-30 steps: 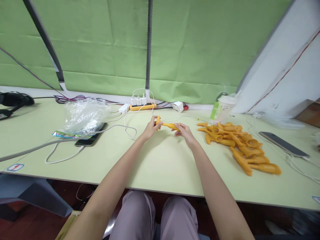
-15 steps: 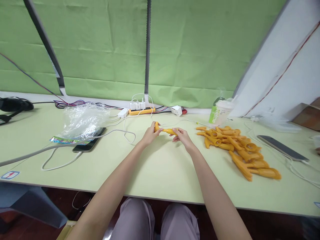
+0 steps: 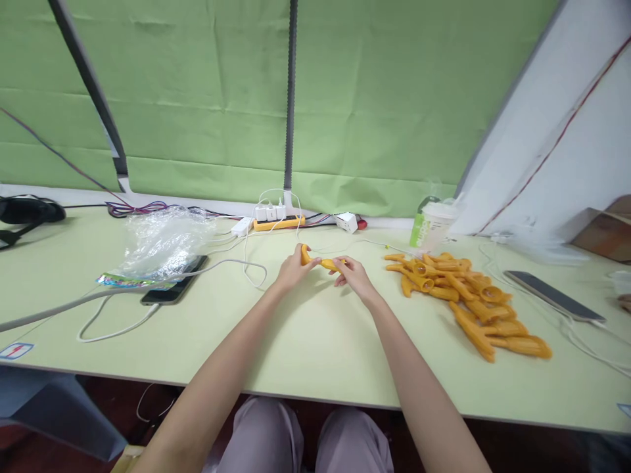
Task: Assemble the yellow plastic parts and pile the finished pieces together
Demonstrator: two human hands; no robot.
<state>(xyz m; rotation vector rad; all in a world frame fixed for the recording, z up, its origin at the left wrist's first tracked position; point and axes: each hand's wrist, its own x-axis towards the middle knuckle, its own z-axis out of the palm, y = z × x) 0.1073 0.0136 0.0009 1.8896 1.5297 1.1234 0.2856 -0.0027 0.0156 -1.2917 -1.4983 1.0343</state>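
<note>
Over the middle of the table, my left hand (image 3: 294, 268) is closed around a curved yellow plastic piece (image 3: 306, 253). My right hand (image 3: 353, 274) pinches a slimmer yellow plastic piece (image 3: 329, 264), whose far part is hidden by the fingers. The two pieces point at each other and meet near my left fingertips; whether they are joined I cannot tell. To the right lies a pile of similar yellow plastic pieces (image 3: 461, 279), some with hollow round ends and some with branching tips.
A plastic cup (image 3: 436, 226) stands behind the pile, and a phone (image 3: 552, 295) lies right of it. On the left are clear plastic wrapping (image 3: 165, 240) and another phone (image 3: 180, 286) on a cable. A power strip (image 3: 279, 223) with chargers sits at the back.
The right hand has moved slightly left, bringing its yellow piece closer to the one in my left hand. The gap between the hands is smaller.
</note>
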